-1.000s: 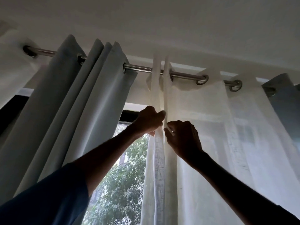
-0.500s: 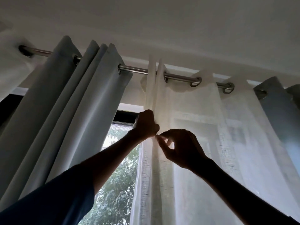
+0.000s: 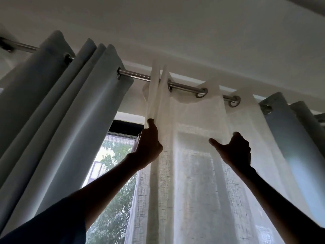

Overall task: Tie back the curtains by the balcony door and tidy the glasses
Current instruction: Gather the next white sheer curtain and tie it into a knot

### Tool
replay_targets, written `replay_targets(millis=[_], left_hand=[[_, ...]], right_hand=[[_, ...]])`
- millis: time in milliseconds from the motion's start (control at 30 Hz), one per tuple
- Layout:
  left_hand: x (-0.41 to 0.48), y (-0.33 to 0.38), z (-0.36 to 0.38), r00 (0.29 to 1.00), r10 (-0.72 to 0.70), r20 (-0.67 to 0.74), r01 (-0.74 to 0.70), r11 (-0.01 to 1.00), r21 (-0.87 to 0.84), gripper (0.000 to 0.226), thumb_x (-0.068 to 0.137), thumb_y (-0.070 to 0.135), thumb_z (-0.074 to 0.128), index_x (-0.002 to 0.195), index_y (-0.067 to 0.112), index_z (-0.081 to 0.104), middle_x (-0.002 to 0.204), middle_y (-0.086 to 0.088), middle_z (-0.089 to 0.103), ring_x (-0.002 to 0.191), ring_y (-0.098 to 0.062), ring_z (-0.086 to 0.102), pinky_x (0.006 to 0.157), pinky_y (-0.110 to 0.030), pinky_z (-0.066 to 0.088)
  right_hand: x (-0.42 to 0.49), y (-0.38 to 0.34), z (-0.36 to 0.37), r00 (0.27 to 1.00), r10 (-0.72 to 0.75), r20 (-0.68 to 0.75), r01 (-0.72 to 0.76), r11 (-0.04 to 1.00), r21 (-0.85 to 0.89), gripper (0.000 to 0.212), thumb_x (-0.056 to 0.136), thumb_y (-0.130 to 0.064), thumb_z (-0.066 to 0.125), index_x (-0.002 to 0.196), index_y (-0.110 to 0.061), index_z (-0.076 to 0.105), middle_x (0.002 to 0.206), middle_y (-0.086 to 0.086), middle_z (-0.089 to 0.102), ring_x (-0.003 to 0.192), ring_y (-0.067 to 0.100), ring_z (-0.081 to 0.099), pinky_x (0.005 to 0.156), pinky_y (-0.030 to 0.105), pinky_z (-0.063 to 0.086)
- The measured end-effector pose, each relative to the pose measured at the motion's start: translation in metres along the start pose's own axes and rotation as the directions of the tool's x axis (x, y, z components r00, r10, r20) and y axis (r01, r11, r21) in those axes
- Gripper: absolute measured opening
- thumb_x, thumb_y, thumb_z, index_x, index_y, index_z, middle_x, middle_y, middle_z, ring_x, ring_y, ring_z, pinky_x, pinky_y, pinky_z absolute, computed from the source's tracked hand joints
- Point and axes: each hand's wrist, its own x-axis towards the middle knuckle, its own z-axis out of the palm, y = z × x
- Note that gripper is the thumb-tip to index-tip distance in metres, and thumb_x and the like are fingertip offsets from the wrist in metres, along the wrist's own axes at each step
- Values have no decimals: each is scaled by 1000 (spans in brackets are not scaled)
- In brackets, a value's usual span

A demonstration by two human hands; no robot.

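1. Two hands are raised to the sheer curtain (image 3: 193, 131), which hangs from the rod (image 3: 135, 74) by metal eyelets (image 3: 201, 93), just under the ceiling.
2. L hand (image 3: 147, 147): fingers curled round the bunched leading edge of the sheer, thumb (image 3: 151, 121) pressed up against the fold, so it's gripping fabric.
3. R hand (image 3: 235, 152): held in front of the flat part of the sheer, well apart from the L hand. Fingers are curled and the thumb sticks out toward the L. Can't tell if any fabric is caught in it.
4. Grey curtain, L side (image 3: 70, 111): gathered in thick pleats on the same rod, next to the sheer's edge w/ a gap between.
5. Grey curtain, R side (image 3: 284, 138): hangs just beyond the sheer's far edge.
6. Window (image 3: 114, 155): bare glass shows in the gap, w/ green trees outside.
7. Blue sleeve (image 3: 52, 226) covers the L upper arm; both forearms are bare and backlit.
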Motion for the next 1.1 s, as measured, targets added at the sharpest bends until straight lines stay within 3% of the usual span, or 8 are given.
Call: replay_targets(millis=[100,200,300,400,533,667,867,1100], left_hand=[[-5,0,-4,999,44,-9,-44,999,-20,80,76,-14,44,145,9,13,53,0,48,44,-19,54,39,-32,47],[-10,-3,-7,991,130,-12,-130,991,11,96,73,-15,43,151,15,-3,46,1,39,38,-17,44,37,-33,42],[-14,-7,-12,968,249,24,-250,967,53,96,73,-16,41,151,23,2,45,2,36,36,-18,43,37,-38,42],[-13,-16,-15,941,328,85,-335,939,84,73,74,-13,41,136,25,34,54,4,42,45,-15,47,47,-40,51],[-9,-23,-20,984,157,88,-161,986,42,39,84,-3,43,113,17,61,98,-5,67,79,-17,67,71,-37,59],[-1,-29,-32,985,154,78,-158,986,49,18,92,9,51,87,6,69,84,-5,70,71,-12,63,64,-19,47],[-7,-39,-40,969,245,37,-247,967,59,22,80,7,71,102,10,74,104,1,71,95,-5,58,78,10,25],[-7,-25,-32,975,200,91,-205,978,44,27,86,7,63,111,6,72,117,-7,68,115,-16,58,95,-14,33]], right_hand=[[-5,1,10,994,-85,-70,83,996,-32,31,88,-30,67,104,-2,65,108,20,68,101,41,63,81,38,48],[-17,-13,23,975,-214,-54,201,963,-177,17,94,-19,57,99,-4,64,102,17,68,95,38,63,73,32,41],[-27,-38,34,946,-325,-5,313,914,-258,18,96,-16,52,110,-6,61,106,17,65,97,37,61,75,33,40],[-35,-65,41,919,-394,30,390,892,-227,22,93,-12,52,113,-7,59,108,16,65,100,36,61,81,35,43],[-57,-115,52,865,-499,56,502,854,-137,18,95,-12,45,105,-10,60,102,11,67,92,29,62,77,33,45],[-76,-160,59,750,-653,110,661,747,-73,16,97,-19,46,95,-11,60,97,10,68,89,30,65,71,33,45],[-73,-136,70,758,-638,137,652,752,-102,21,92,-7,52,111,-11,62,108,9,68,96,30,63,74,32,44],[-85,-101,67,810,-575,109,586,797,-145,13,92,-2,54,92,-12,62,81,4,67,70,23,61,59,28,42]])
